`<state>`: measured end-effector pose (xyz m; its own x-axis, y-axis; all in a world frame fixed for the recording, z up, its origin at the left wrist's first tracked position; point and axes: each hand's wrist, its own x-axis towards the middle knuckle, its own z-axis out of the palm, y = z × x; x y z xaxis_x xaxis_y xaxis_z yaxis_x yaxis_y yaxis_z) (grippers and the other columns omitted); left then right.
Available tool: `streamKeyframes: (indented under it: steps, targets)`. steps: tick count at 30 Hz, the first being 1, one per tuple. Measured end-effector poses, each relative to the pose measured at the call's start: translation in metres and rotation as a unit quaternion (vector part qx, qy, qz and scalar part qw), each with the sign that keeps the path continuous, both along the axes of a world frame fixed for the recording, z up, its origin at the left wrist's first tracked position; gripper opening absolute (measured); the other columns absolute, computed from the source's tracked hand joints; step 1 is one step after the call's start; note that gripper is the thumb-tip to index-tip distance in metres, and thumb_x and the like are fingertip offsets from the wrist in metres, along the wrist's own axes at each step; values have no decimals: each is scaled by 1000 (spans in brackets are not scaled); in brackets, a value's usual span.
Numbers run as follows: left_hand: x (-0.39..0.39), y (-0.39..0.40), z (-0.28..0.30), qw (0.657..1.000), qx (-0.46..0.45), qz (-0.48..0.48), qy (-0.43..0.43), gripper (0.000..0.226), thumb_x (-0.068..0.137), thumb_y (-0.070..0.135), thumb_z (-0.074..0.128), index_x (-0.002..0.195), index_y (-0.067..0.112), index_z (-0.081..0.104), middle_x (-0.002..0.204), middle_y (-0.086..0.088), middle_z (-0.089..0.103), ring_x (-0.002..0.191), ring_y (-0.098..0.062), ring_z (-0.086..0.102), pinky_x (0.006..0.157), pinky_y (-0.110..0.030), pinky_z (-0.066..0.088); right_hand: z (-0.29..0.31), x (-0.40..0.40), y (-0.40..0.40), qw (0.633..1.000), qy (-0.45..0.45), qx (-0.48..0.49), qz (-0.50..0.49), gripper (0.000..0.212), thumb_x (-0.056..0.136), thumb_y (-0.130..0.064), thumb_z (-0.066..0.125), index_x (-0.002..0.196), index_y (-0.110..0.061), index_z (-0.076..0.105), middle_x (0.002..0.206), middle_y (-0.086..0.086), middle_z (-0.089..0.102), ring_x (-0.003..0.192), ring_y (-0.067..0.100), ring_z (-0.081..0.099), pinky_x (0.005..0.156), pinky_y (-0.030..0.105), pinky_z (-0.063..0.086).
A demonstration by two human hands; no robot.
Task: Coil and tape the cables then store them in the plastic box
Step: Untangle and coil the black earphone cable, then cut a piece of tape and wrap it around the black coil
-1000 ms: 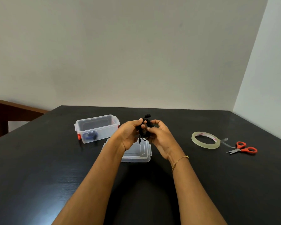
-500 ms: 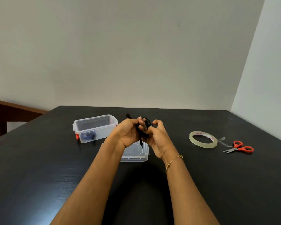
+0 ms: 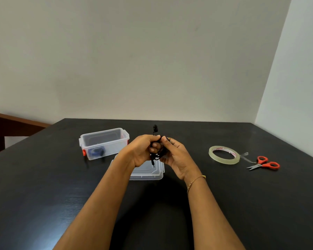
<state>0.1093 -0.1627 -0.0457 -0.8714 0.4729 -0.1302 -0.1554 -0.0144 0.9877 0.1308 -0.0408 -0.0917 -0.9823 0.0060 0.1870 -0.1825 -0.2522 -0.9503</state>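
A thin black cable is bunched into a small coil between both hands, above the table's middle. My left hand grips the coil from the left; my right hand pinches it from the right. One cable end with a small round black head sticks up above my fingers; a plug end hangs below. The clear plastic box stands open at the left with a blue and black coil inside. A roll of clear tape lies to the right.
The box's clear lid lies flat under my hands. Orange-handled scissors rest right of the tape, near a loose tape strip. The table is black; walls stand behind and to the right. Brown wooden furniture is at the far left.
The cable's round-headed end has swung from the left to stick straight up above my fingers. Both hands stay on the coil, turning it slightly.
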Motion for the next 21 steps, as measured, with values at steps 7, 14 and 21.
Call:
streamKeyframes:
  steps: [7,14,21]
  targets:
    - [-1,-5,1,997,-24,-68,24,28,98,22,40,75,12,54,47,8,39,42,-3,33,73,-24,39,-5,-1,9,998,0,-49,50,27,92,-29,50,101,-5,60,89,10,71,85,23,69,85,38,55]
    - [-1,21,1,995,92,9,-49,27,98,22,40,76,13,53,42,8,39,39,-4,35,68,-24,38,0,-1,4,995,22,-30,-94,19,90,-28,55,92,-11,63,81,3,67,78,13,63,73,29,54]
    - [8,72,-1,974,165,85,-129,25,99,24,38,87,9,53,68,-1,60,53,-10,59,64,-28,48,-2,2,37,957,-3,131,-259,16,96,-25,41,99,-20,57,104,7,63,96,17,58,79,28,48]
